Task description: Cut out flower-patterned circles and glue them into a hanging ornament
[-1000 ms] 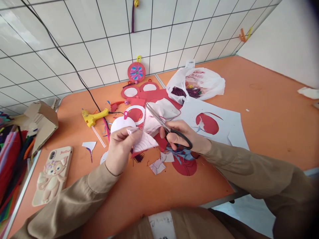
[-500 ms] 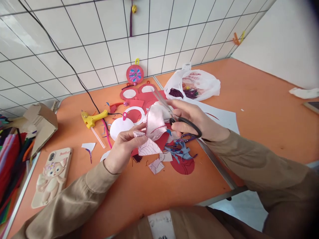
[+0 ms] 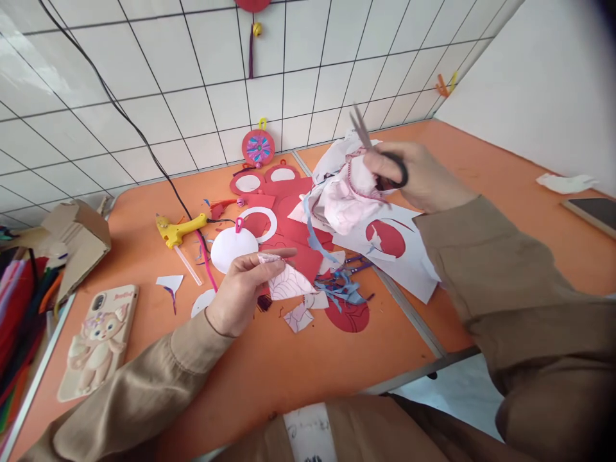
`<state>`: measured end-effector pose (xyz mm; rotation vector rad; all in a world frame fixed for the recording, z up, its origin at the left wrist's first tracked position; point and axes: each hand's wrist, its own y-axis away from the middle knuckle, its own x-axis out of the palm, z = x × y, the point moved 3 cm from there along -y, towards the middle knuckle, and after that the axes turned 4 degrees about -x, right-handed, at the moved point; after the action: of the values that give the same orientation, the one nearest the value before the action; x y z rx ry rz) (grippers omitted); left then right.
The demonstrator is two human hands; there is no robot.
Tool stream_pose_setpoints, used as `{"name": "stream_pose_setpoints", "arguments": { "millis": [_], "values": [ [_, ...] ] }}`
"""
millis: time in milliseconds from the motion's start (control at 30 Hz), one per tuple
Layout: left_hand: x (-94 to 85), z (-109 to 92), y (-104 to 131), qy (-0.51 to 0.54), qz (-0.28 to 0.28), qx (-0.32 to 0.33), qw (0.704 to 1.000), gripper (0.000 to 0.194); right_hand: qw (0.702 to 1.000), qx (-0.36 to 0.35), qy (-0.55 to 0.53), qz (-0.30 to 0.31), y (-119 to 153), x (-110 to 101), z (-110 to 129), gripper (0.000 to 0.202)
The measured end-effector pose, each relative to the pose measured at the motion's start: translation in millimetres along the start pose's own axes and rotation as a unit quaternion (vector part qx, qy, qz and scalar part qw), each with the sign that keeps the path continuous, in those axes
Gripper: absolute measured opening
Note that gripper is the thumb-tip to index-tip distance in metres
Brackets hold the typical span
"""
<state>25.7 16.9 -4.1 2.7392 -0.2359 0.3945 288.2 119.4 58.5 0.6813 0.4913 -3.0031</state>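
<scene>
My left hand (image 3: pixel 243 282) pinches a small pink piece of fabric (image 3: pixel 291 282) with curved lines on it, over the middle of the table. Up to the right, my right hand (image 3: pixel 404 170) is closed round the black-handled scissors (image 3: pixel 368 131), whose blades point up and away from me. The same hand also holds a larger bunched pink-and-white cloth (image 3: pixel 349 199) with dark red trim, which hangs below the fingers. A blue strip (image 3: pixel 312 224) dangles beside that cloth. Underneath lie red paper pieces (image 3: pixel 301 256) and blue scraps (image 3: pixel 341 289).
A yellow glue gun (image 3: pixel 180 230) lies at the left, with a phone (image 3: pixel 99 343) nearer me. Folded cardboard (image 3: pixel 79 240) stands at the left edge. White paper (image 3: pixel 414 282) lies at the right. A round red ornament (image 3: pixel 258 147) leans on the tiled wall.
My right hand has moved up and to the right with the scissors, carrying the larger cloth away from the small piece. My left hand has stayed nearly in place.
</scene>
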Motion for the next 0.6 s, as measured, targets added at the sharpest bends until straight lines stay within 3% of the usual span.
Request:
{"name": "stream_pose_setpoints", "arguments": {
  "millis": [100, 200, 300, 367, 467, 533, 600],
  "values": [
    [0.2, 0.8, -0.5, 0.055, -0.033, -0.02, 0.998, 0.024, 0.972, 0.122, 0.2, 0.02, -2.9, -12.8, -7.0, 0.026],
    [1.5, -1.4, 1.2, 0.085, -0.059, -0.026, 0.994, 0.03, 0.929, 0.11, 0.352, -0.035, 2.9, -21.6, -1.3, 0.029],
    [3.5, -4.2, 4.0, 0.087, -0.063, -0.024, 0.994, 0.034, 0.976, 0.037, 0.213, -0.039, 11.4, -13.2, 7.5, 0.032],
    [5.0, -5.7, 6.1, 0.081, -0.056, -0.019, 0.995, 0.034, 0.998, 0.003, 0.044, 0.038, 14.4, 5.9, 10.5, 0.039],
    [6.4, -7.9, 10.2, 0.07, -0.053, -0.012, 0.996, 0.032, 0.979, -0.009, -0.088, 0.183, 12.7, 44.0, 7.5, 0.048],
    [5.4, -9.3, 14.3, 0.066, -0.057, -0.011, 0.996, 0.029, 0.969, 0.025, -0.057, 0.238, 8.3, 62.9, -3.9, 0.045],
    [1.6, -10.1, 19.5, 0.059, -0.06, -0.01, 0.996, 0.026, 0.963, 0.046, 0.111, 0.24, 3.0, 67.8, -20.3, 0.031]
  ]
}}
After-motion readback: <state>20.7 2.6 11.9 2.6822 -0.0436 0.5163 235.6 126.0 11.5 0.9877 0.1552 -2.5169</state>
